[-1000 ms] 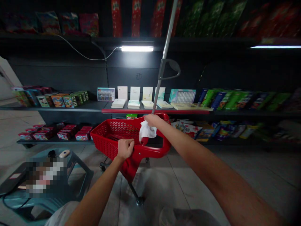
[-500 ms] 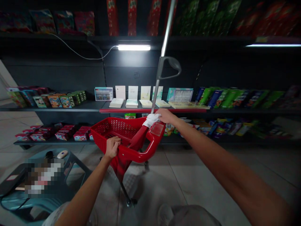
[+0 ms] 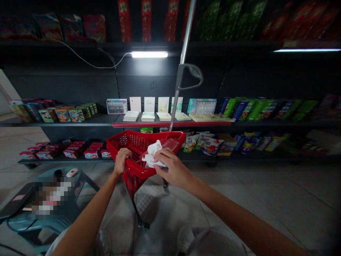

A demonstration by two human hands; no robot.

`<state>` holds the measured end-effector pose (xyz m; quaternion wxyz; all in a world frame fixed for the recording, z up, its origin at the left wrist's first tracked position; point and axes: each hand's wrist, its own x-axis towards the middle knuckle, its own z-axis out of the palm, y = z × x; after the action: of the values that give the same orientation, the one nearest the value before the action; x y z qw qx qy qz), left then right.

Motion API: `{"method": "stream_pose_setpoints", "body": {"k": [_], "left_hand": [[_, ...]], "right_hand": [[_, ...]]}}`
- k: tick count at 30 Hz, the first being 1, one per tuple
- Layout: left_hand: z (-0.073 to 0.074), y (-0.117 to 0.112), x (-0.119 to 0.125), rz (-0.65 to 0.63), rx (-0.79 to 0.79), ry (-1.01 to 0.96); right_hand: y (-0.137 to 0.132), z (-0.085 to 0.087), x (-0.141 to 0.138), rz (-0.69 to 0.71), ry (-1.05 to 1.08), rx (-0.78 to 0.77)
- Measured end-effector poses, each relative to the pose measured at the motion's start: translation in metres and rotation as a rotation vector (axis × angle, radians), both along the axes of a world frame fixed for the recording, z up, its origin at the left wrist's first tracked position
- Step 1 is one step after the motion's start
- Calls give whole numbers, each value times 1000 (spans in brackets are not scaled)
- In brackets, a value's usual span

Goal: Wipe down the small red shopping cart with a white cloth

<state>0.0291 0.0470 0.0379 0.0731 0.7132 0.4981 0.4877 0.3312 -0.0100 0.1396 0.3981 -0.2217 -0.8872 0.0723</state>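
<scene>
A red plastic shopping cart (image 3: 134,173) with a perforated basket stands before the shelves. My left hand (image 3: 122,161) is closed around the rim at its near left side. In my right hand (image 3: 170,164) is a crumpled white cloth (image 3: 153,156), held over the near part of the cart by the handle. Fingers of that hand bend over the cloth, and its lower edge hangs near the red rim. A clear panel (image 3: 171,143) shows on the cart just beyond the cloth.
A metal pole (image 3: 183,53) with a grey loop grip (image 3: 193,76) rises behind the cart. Notebooks (image 3: 147,116) and packets line the middle shelf; snack bags (image 3: 211,145) lie below. At left stands a blue-green stool (image 3: 80,177) bearing a computer mouse (image 3: 72,172) and other items.
My right hand has brought the white cloth from the cart's far right side down and left, to the near handle area. My left hand keeps its hold on the rim.
</scene>
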Motion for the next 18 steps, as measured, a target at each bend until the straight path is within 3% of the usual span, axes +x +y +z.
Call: {"method": "stream_pose_setpoints", "body": {"k": [4,8,10,13,18], "left_hand": [[7,3,-7,-35,-85,-114],[12,4,-9,-69,-158,-158],[14,3,-10,-63,-163,-152],[15,0,-14,-67,-139,-145],[12,-2,-32,-82,-118,-85]], "right_hand": [[42,9,20,-91,-82,66],[106,9,60,-438,-136,45],[119,4,71,-594,-120,2],[101,-1,64,-611,3,-37],[19,5,11,-248,-14,22]]}}
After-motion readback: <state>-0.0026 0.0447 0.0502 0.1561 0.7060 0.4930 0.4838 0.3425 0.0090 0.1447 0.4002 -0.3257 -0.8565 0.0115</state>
